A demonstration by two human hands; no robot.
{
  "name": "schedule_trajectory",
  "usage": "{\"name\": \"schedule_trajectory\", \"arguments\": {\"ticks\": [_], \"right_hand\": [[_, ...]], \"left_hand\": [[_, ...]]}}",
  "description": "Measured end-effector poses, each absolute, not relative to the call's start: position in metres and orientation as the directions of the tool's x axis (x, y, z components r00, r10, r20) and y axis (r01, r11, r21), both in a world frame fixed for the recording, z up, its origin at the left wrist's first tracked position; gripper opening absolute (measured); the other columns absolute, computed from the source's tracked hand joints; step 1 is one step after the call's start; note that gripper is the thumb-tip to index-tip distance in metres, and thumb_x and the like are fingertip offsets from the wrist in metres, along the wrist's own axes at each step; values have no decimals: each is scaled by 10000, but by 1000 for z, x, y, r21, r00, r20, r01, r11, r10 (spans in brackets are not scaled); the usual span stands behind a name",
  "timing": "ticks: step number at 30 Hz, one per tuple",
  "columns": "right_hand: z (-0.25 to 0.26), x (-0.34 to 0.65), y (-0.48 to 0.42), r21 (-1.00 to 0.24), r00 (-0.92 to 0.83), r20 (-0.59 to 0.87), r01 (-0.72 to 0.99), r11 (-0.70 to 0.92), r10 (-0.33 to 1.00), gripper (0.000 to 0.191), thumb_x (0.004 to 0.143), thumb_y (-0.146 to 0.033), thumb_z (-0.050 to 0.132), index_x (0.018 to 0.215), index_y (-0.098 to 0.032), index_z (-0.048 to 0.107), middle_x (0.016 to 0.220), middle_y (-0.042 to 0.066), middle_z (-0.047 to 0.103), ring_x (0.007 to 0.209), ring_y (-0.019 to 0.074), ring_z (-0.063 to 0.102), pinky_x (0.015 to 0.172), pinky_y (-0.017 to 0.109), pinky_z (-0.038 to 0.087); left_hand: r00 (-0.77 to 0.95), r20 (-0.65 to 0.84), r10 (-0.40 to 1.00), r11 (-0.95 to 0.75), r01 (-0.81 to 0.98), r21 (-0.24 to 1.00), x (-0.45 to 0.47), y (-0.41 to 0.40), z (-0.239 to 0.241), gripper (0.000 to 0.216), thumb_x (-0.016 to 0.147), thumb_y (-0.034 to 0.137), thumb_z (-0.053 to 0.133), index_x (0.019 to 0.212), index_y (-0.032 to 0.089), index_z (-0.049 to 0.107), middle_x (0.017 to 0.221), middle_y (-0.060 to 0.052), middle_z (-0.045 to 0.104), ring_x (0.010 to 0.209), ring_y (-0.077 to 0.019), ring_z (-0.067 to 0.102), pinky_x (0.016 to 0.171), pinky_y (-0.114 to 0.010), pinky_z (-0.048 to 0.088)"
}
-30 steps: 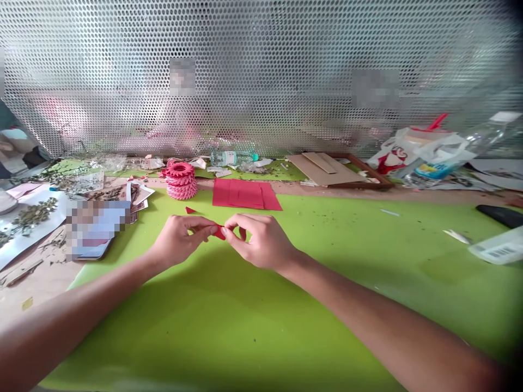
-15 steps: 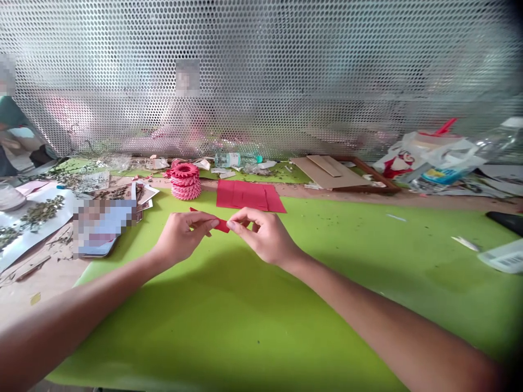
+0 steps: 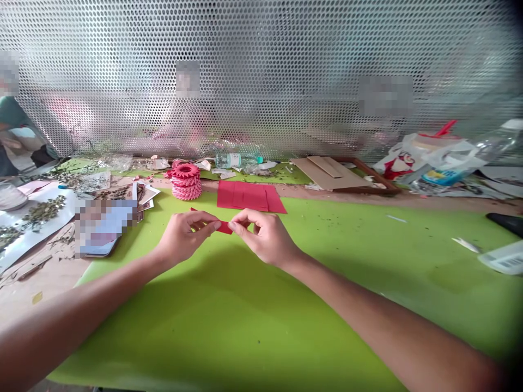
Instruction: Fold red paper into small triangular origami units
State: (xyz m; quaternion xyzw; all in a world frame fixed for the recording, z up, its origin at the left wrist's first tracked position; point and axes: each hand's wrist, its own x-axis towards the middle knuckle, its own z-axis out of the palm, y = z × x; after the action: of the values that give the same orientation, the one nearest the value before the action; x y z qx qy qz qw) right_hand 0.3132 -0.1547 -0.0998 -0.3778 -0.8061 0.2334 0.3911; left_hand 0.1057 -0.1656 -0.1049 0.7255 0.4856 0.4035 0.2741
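Note:
Both hands meet over a green mat (image 3: pixel 253 316). My left hand (image 3: pixel 183 235) and my right hand (image 3: pixel 263 237) each pinch an end of a small red folded paper piece (image 3: pixel 224 227), fingertips nearly touching. Just behind the hands lies a flat stack of red paper sheets (image 3: pixel 249 196). To its left stands a round stack of red and pink folded paper rings (image 3: pixel 186 181).
A perforated metal screen (image 3: pixel 261 76) closes the back. Left: a phone (image 3: pixel 100 234), dried plant bits on white sheets (image 3: pixel 32 218). Back: a lying water bottle (image 3: pixel 235 159), cardboard pieces (image 3: pixel 329 170), plastic bags (image 3: pixel 433 155). Right edge: a black object (image 3: pixel 506 222), a labelled packet (image 3: pixel 504 257).
The view has shifted slightly. My fingers have worked along the red paper piece, which now lies flatter and more stretched between the two pinches.

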Motion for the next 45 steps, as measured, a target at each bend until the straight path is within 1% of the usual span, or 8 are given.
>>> {"name": "schedule_trajectory", "arguments": {"ticks": [6, 12, 16, 24, 33, 37, 42, 45], "right_hand": [[-98, 314, -156, -686, -410, 458, 401, 607, 789, 193, 920, -318, 580, 815, -170, 646, 723, 23, 666, 562, 109, 538, 496, 228, 382], [-97, 314, -154, -718, -421, 414, 393, 574, 807, 238, 924, -372, 576, 815, -171, 641, 746, 28, 664, 623, 127, 572, 514, 231, 394], [-99, 314, -153, -745, -398, 394, 390, 541, 829, 273, 925, -406, 576, 810, -167, 639, 725, 25, 655, 598, 122, 559, 506, 230, 389], [-100, 313, -153, -764, -419, 350, 390, 515, 838, 309, 921, -453, 568, 851, -164, 649, 717, 16, 637, 516, 97, 482, 453, 220, 358], [-100, 312, -153, -785, -451, 317, 368, 498, 834, 293, 912, -435, 584, 886, -155, 664, 773, 41, 680, 544, 106, 525, 468, 220, 389], [-100, 312, -152, -777, -455, 327, 369, 510, 828, 258, 914, -403, 591, 876, -157, 661, 774, 39, 690, 604, 125, 583, 518, 227, 433], [-101, 315, -149, -777, -449, 344, 357, 518, 825, 266, 912, -418, 595, 884, -161, 660, 801, 49, 699, 658, 146, 618, 542, 241, 466], [-103, 316, -147, -786, -457, 346, 335, 519, 819, 265, 913, -421, 594, 893, -163, 652, 795, 51, 691, 683, 157, 630, 546, 250, 484]], "left_hand": [[215, 275, 937, -338, 367, 866, 107, -168, -104, 302, 838, 420, 640, 861, 144, 761, 753, -71, 741, 604, -145, 612, 508, -221, 428], [209, 275, 939, -332, 327, 885, 108, -168, -104, 301, 828, 423, 648, 857, 145, 759, 741, -71, 741, 610, -151, 625, 519, -227, 451], [202, 244, 949, -298, 308, 903, 107, -166, -105, 301, 823, 424, 650, 853, 144, 755, 771, -79, 745, 636, -161, 638, 546, -240, 470], [179, 222, 959, -260, 232, 937, 105, -162, -105, 312, 795, 428, 684, 842, 124, 740, 732, -64, 728, 608, -143, 629, 557, -232, 478], [153, 237, 959, -265, 196, 944, 104, -158, -107, 319, 784, 439, 696, 835, 127, 739, 710, -50, 722, 585, -135, 625, 544, -231, 483], [156, 227, 961, -255, 191, 948, 105, -159, -106, 336, 785, 459, 695, 836, 128, 730, 720, -51, 722, 599, -139, 632, 559, -233, 487], [205, 231, 951, -271, 197, 942, 105, -161, -100, 399, 857, 520, 599, 842, 137, 709, 719, -48, 706, 640, -151, 647, 605, -245, 500], [246, 255, 935, -310, 219, 925, 105, -161, -100, 402, 894, 509, 547, 835, 137, 688, 701, -42, 687, 638, -149, 645, 600, -239, 493]]}}
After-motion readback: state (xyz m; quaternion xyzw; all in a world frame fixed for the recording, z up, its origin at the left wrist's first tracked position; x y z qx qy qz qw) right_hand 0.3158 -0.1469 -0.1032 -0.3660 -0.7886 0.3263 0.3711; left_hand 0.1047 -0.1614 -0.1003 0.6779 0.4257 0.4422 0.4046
